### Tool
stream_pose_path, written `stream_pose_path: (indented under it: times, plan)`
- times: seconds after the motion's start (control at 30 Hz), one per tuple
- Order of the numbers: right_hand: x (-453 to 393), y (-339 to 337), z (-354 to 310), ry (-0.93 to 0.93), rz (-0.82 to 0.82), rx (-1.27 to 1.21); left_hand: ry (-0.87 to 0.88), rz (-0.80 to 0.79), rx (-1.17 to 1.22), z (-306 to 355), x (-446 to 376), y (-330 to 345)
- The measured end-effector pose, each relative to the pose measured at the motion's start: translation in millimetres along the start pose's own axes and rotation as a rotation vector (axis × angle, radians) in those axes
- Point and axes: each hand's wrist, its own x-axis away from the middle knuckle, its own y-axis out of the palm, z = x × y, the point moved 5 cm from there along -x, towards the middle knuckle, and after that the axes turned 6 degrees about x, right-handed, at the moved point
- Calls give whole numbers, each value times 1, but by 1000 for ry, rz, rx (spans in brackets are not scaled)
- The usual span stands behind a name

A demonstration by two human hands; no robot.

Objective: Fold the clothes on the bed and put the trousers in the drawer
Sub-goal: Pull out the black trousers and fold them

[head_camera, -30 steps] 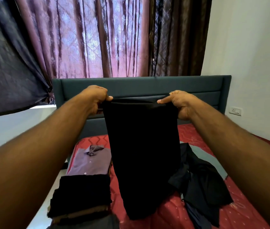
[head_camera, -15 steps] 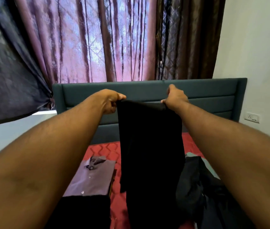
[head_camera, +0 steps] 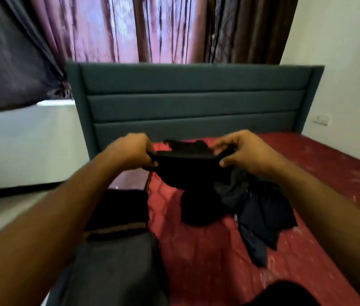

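Two hands grip black trousers (head_camera: 185,166) above the red bed (head_camera: 320,164): left hand (head_camera: 130,153) pinches at nine o'clock, right hand (head_camera: 243,151) at three. Loose dark clothes (head_camera: 260,213) lie at five o'clock, a folded stack (head_camera: 117,208) at seven.

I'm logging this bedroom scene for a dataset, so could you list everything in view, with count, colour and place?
black trousers: one, black, held up over the bed
unfolded clothes: one heap, dark, bed centre-right
folded clothes: one stack, black on top, bed's left edge
grey garment: one, grey, nearest left
bed sheet: one, red
headboard: one, teal, behind
curtains: maroon and brown, above
wall socket: one, white, right wall
left hand: grips trousers
right hand: grips trousers
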Motion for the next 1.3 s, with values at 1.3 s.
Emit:
stream_pose_path:
  times: [1.3]
  plan:
    - [21,274,305,943,88,-321,-823,-203,1217,-88,-70,417]
